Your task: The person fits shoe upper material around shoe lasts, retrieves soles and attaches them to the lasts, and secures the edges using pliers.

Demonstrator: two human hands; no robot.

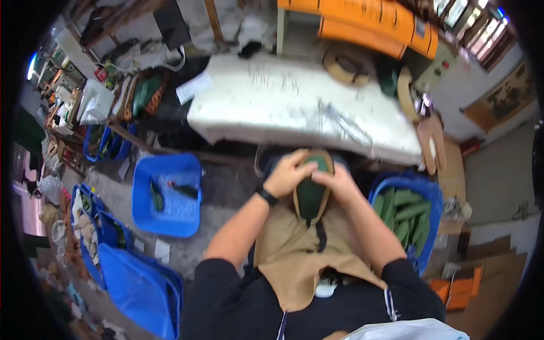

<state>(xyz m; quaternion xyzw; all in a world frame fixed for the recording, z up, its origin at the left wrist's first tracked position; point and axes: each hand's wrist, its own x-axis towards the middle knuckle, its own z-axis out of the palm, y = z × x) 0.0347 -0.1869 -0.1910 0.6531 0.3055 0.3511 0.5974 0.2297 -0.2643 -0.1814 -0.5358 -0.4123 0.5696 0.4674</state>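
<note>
A dark green piece with a tan edge [310,198], shaped like a shoe upper, lies over the tan apron [283,243] on the person's lap. My left hand [288,173] grips its upper left side, fingers wrapped over the far end. On the right side my right hand [338,180] holds the same piece, its thumb near my left thumb on the green surface. A black strap [321,237] hangs below the piece. The undersides of both hands are hidden.
A white-covered table [255,102] stands ahead, with tan rings [345,69] at its back. The blue bin at left [167,222] holds two green pieces; the blue basket at right [435,209] holds several green pieces [405,212]. Orange boxes [362,34] sit beyond the table.
</note>
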